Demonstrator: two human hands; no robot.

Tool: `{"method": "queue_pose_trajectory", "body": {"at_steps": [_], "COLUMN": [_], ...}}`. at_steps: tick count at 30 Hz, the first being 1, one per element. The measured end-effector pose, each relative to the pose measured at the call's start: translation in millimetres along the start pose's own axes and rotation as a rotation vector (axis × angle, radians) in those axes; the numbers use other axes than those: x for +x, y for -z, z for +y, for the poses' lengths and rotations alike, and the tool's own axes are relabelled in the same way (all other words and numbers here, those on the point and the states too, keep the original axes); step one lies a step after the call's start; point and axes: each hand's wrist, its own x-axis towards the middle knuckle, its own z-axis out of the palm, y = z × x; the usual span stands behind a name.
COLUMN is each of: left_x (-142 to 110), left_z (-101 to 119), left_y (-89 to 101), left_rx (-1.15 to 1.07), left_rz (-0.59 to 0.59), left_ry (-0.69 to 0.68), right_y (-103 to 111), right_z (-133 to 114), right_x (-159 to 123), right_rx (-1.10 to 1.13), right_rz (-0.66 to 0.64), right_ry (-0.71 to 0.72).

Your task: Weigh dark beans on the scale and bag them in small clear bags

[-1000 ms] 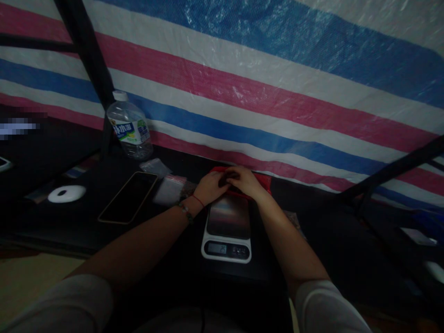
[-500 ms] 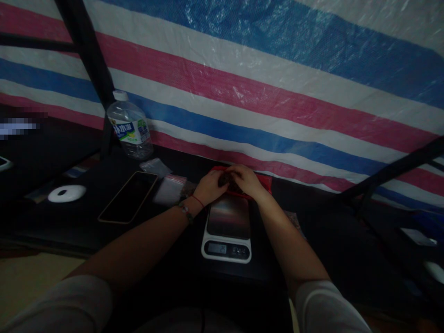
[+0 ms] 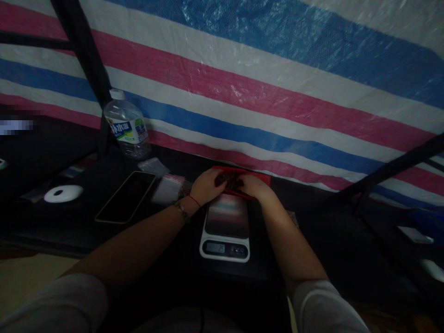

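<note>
Just beyond the scale [image 3: 227,221], left hand [image 3: 206,186] and right hand [image 3: 255,187] curl fingers into dark bits [image 3: 230,180] in a red tray [image 3: 262,179]; grip unclear.

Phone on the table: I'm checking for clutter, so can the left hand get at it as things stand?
Probably yes: nothing covers the phone, and only low plastic bags lie between it and the left hand, which is at the red container.

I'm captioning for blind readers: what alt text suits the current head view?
Left hand and right hand work dark, grainy material in a red container, beyond a digital scale; a phone and clear bottle are leftward.
</note>
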Motion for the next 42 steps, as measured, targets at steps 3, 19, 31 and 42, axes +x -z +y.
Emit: {"method": "queue_pose_trajectory", "body": {"at_steps": [3, 19, 31, 42], "left_x": [-0.1, -0.2, 1.4, 1.4], "left_z": [0.3, -1.3, -1.9, -2.5], "left_y": [1.1, 1.4, -6.3, -6.6], "left_rx": [0.017, 0.061, 0.076, 0.037], "left_rz": [0.029, -0.047, -0.083, -0.068], "left_ry": [-0.007, -0.004, 0.017, 0.035], "right_y": [-1.4, 3.8, 4.7, 6.3], "right_z": [3.6, -1.2, -22.8, -20.8], "right_x": [3.5, 9.9, 3.1, 2.3], "right_rx": [-0.005, 0.301, 0.511, 0.503], "right_rz": [0.019, 0.418, 0.363, 0.446], "right_ry": [0.026, 0.077, 0.326, 0.303]}}
